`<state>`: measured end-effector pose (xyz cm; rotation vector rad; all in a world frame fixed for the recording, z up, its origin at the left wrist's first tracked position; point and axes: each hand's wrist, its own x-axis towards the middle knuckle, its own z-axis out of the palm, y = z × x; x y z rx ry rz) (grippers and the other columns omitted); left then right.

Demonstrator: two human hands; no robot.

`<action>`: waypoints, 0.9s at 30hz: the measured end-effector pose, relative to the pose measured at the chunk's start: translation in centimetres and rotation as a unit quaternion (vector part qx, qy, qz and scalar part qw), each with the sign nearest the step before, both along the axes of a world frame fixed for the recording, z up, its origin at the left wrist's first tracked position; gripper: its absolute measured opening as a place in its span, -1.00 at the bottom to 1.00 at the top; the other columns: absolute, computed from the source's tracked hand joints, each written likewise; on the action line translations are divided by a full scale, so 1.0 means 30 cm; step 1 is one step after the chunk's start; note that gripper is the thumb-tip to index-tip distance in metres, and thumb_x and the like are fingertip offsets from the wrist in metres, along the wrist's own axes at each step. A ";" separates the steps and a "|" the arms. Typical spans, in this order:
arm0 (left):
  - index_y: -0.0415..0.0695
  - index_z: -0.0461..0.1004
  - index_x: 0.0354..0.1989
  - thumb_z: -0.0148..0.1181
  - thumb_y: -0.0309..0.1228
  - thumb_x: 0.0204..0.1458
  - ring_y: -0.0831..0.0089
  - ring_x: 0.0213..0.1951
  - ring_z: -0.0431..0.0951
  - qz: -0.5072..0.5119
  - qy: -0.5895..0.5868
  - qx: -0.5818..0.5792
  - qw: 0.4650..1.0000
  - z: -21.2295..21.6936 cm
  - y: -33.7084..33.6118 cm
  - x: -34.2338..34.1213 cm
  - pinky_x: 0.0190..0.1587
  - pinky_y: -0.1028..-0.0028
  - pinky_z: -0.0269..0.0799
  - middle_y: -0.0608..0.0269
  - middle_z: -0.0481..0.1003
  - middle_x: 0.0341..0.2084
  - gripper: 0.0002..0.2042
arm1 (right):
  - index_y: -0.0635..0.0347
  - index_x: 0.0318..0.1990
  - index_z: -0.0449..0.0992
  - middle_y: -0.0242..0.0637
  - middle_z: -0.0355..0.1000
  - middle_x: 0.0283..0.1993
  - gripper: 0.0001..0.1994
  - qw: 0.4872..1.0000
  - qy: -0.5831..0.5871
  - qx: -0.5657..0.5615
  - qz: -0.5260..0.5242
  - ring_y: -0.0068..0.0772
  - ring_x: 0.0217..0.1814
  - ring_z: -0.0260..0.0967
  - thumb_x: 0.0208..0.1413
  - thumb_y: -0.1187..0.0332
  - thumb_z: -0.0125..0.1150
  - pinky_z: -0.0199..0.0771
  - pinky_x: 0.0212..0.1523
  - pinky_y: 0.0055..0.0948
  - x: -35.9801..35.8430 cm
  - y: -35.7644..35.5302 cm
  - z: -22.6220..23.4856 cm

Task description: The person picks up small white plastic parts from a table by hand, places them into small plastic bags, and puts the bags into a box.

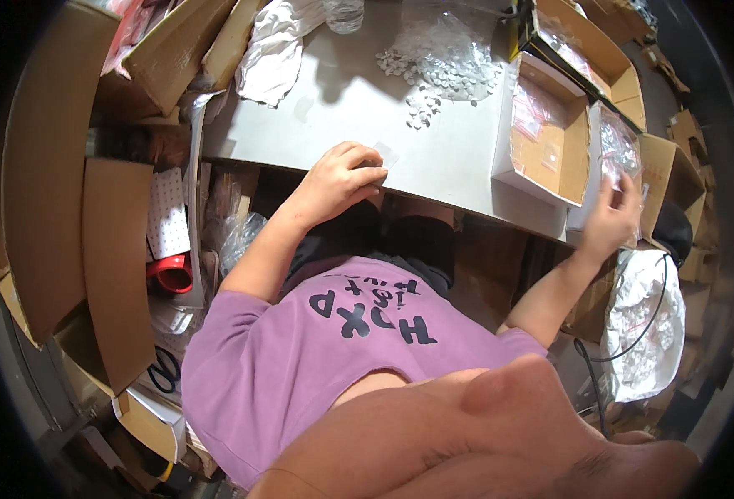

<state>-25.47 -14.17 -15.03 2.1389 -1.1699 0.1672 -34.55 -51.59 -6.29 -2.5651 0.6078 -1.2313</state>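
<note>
Head view, clock from picture centre | grey table (325, 121): 12 | white-sided box (504, 148): 2 | right hand (612, 220): 3 — fingers bent over clear bags (619, 143) at 2, grip can't tell | left hand (339, 180): 11 — curled narrow beside clear sachet (389, 156) at 12, hold can't tell | white discs (423, 108): 1

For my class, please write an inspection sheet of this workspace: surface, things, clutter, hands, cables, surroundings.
Surface: grey table.
Things: loose white discs, clear bags, white box with small packets inside.
Clutter: white cloth toward the table's far left.
Hands: left hand at a small clear piece, right hand at the clear bags; grips unclear.
Cables: black cable passing across a white sack.
Surroundings: cardboard boxes on both sides.
</note>
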 end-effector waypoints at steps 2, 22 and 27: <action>-0.08 0.54 -0.25 0.32 -0.52 -0.18 0.21 -0.15 0.47 0.007 -0.011 0.011 1.000 -0.020 0.020 -0.011 -0.06 0.32 0.40 0.24 0.48 -0.28 -0.75 | 0.29 -0.15 0.54 -0.13 0.49 -0.22 -0.81 0.983 0.031 0.052 0.176 -0.23 -0.29 0.46 0.06 0.47 0.22 0.47 -0.24 -0.37 0.053 0.130 -0.045; -0.30 0.54 -0.46 0.31 -0.56 -0.03 0.63 -0.52 0.45 0.074 0.333 -0.293 0.893 -0.029 0.078 -0.001 -0.48 0.61 0.31 0.26 0.50 -0.53 -0.92 | 0.23 -0.12 0.51 -0.10 0.39 -0.14 -0.72 0.877 0.243 0.126 0.395 -0.05 -0.07 0.38 -0.06 0.49 0.26 0.40 -0.03 -0.26 0.299 0.471 -0.254; -0.31 0.58 -0.28 0.24 -0.58 0.02 0.62 -0.41 0.42 0.005 0.352 -0.302 0.886 -0.018 0.043 0.013 -0.35 0.63 0.32 0.28 0.47 -0.43 -0.89 | 0.22 -0.12 0.52 -0.11 0.40 -0.14 -0.71 0.877 0.246 0.099 0.401 -0.06 -0.06 0.38 -0.07 0.45 0.27 0.39 -0.02 -0.25 0.316 0.476 -0.251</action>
